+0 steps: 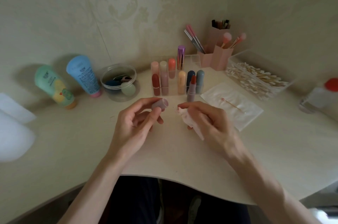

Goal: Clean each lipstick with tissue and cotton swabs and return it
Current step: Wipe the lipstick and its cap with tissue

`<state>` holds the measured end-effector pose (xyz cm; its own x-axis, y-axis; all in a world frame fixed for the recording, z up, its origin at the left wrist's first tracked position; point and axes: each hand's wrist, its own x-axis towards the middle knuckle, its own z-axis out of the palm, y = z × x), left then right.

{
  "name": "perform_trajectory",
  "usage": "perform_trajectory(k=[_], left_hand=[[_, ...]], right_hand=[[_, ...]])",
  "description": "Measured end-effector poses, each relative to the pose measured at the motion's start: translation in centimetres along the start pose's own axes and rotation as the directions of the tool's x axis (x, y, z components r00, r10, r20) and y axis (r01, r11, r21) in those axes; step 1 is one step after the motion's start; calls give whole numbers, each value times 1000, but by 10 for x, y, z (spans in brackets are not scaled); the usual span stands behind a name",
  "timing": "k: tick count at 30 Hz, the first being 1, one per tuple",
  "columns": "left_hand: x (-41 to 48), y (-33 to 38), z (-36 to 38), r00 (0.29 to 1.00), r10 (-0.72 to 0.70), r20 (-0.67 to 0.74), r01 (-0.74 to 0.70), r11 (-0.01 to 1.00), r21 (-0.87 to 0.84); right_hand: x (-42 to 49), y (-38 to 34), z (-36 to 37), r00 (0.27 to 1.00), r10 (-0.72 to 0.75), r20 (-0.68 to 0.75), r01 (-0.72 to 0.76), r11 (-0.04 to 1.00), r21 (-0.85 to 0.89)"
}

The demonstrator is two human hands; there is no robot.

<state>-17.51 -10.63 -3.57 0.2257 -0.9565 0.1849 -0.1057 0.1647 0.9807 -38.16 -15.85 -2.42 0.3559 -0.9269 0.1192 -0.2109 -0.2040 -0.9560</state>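
- Left hand [135,123]: fingers pinch a mauve plastic lipstick cap [160,104], open end facing right.
- Right hand [206,121]: fingers curl round a crumpled, pink-stained tissue wad [190,120].
- The uncapped red lipstick [192,87] stands on the pale worktop [91,141] before the clear acrylic organiser [193,58].
- Probably cap-wiping; recapping and return remain, and the other lipsticks' state is unclear.

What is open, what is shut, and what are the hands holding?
cap: off, open end showing
crumpled tissue: scrunched, pink-stained
left hand: holds the cap
right hand: grips the crumpled tissue
uncapped lipstick: standing upright, red bullet out
flat tissue: spread out
cotton swab: lying on the flat tissue, tip pink
organizer lipsticks: capped, upright
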Motion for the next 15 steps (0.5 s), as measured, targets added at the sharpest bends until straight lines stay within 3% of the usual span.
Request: perform_trajectory(k=[2, 4, 7, 11, 13, 15], left_hand=[[0, -1, -1, 1000, -4, -11, 4, 1000, 9], [0, -2, -1, 1000, -6, -1, 6, 1000, 26], [-1, -3, -2, 1000, 7, 12, -8, 999, 48], [1, -5, -2, 999, 33, 14, -35, 990, 135], [2, -8, -3, 996, 90, 20, -93, 967, 236], [3, -11, -2, 993, 116, 15, -116, 955, 274]], right_hand=[[0, 10, 1, 998, -54, 23, 59, 959, -277], [1, 14, 3, 998, -64, 10, 63, 912, -406], [2, 17, 4, 991, -130, -43, 96, 882, -462], [7, 16, -6, 952, -200, -233, 86, 902, -424], [11, 21, -20, 931, -183, -317, 12, 880, -474], [15, 29, -37, 909, -160, -386, -114, 793, -598]])
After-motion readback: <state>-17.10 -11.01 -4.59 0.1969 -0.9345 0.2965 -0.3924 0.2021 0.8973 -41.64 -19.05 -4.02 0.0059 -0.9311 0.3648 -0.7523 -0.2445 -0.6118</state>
